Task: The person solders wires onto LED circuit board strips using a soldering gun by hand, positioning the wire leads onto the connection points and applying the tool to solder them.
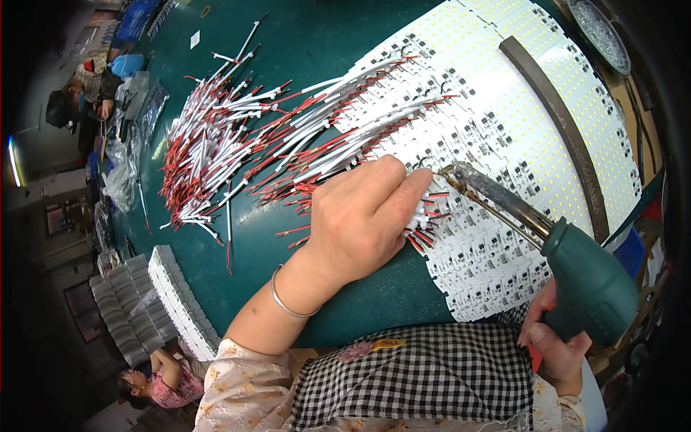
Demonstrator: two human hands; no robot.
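My left hand (360, 219) is closed around a bundle of short white cables (419, 219) with red and black wire ends, its thumb and forefinger pinched at the boards' near side. My right hand (558, 349) grips the lower part of a green pistol-shaped soldering iron (590, 281). The iron's metal barrel points left, and its dark tip is close to my left fingertips. Whether the tip touches a wire cannot be made out. Beneath both lies a sheet of white LED circuit boards (497, 216) with yellow chips and small black parts.
A dark curved bar (558, 115) lies across the boards. Rows of cables (353, 151) rest on their left part, beside a loose cable heap (209, 144) on the green table (266, 288). A silvery dish (601, 36) stands far right. Stacked strips (180, 302) and two people are left.
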